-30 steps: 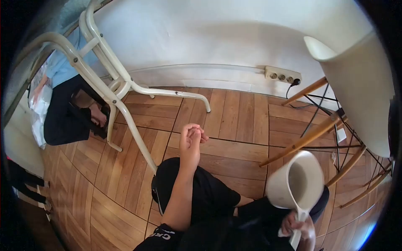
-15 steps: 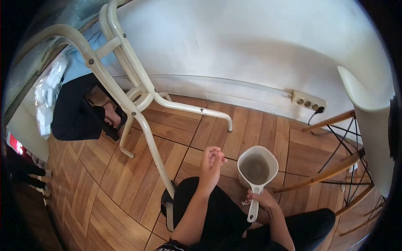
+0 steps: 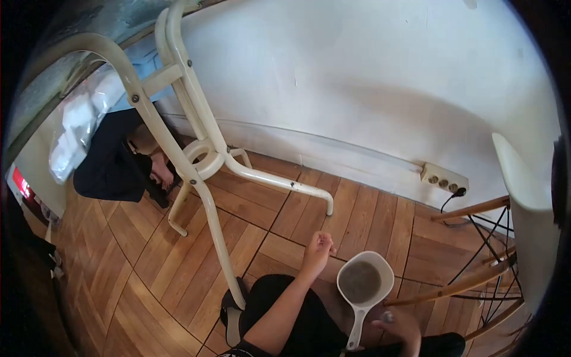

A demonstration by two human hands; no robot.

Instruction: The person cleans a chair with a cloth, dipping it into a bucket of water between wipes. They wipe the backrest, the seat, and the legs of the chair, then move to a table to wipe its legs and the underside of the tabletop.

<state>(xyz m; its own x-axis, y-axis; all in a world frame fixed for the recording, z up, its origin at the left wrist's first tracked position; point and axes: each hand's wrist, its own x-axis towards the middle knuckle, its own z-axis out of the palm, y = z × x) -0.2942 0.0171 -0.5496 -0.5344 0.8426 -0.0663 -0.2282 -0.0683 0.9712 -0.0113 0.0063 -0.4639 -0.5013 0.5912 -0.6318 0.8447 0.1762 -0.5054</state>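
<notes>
A white dipper (image 3: pixel 386 272) with a long handle holds murdy greyish water and sits in front of my knees; what bears it is hidden. My left hand (image 3: pixel 320 251) is raised to the left of the dipper, its fingers curled in, and whatever is inside them is hidden. To the right of the dipper's handle, apart from it, is my right hand (image 3: pixel 401 328), somewhat blurred. Its fingers are bent around a small, shiny, pale thing (image 3: pixel 387 317) too unclear to name.
A cream metal table frame (image 3: pixel 208 214) stands ahead on the left, one leg beside my shoe. Behind it another person's bare foot (image 3: pixel 160 171) shows. A power strip (image 3: pixel 444 177) is on the wall. At right is a white chair (image 3: pixel 517 178) with wooden legs (image 3: pixel 458 287).
My right hand has let go of the dipper's handle and moved to its right. The view has shifted, so the dipper and my left hand appear lower.
</notes>
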